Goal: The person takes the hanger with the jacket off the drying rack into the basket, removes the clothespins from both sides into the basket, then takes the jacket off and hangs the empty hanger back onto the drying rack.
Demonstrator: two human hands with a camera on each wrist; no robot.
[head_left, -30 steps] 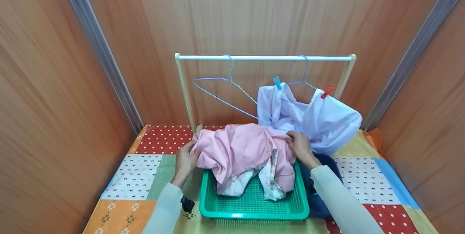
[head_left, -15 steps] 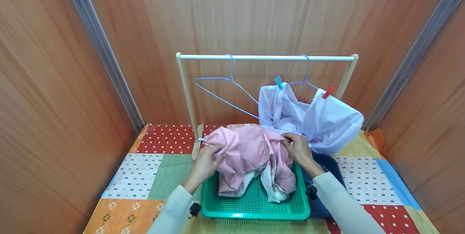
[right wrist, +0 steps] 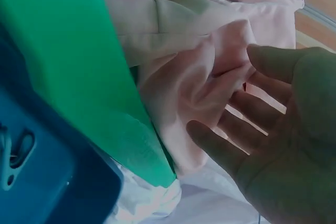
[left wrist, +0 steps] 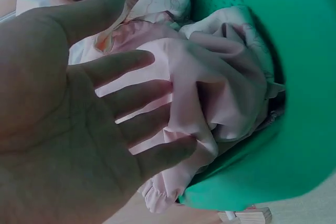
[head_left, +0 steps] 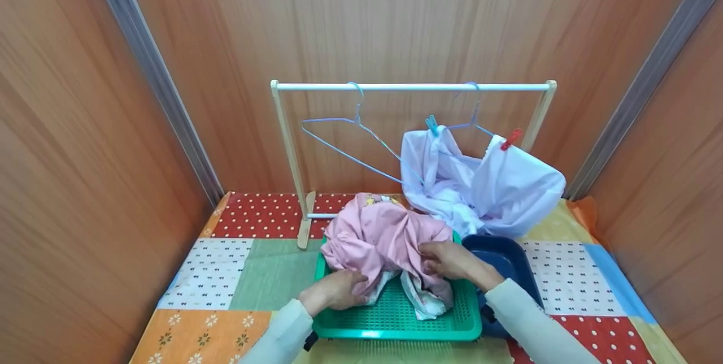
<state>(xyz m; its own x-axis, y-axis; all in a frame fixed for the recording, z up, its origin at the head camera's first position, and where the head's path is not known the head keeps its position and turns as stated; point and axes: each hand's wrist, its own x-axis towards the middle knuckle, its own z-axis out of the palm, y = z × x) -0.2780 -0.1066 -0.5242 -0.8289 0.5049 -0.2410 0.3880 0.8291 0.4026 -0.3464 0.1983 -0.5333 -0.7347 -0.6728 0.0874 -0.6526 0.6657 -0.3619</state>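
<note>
A crumpled pink garment with a pale patterned lining lies in the green mesh basket. My left hand is at its near left side, fingertips over the cloth. In the left wrist view those fingers are extended and spread against the pink fabric. On the right side my right hand touches the garment. The right wrist view shows its fingers loosely bent along a fold, with the thumb apart from them.
Behind the basket stands a rack. From it hang a bare wire hanger and a white garment held by a blue clothespin and a red clothespin. A navy tray with clothespins sits right of the basket.
Both hands have come down and nearer, the left also rightward, letting go of the pink garment's sides. The garment, held spread out before, now lies bunched lower in the basket.
</note>
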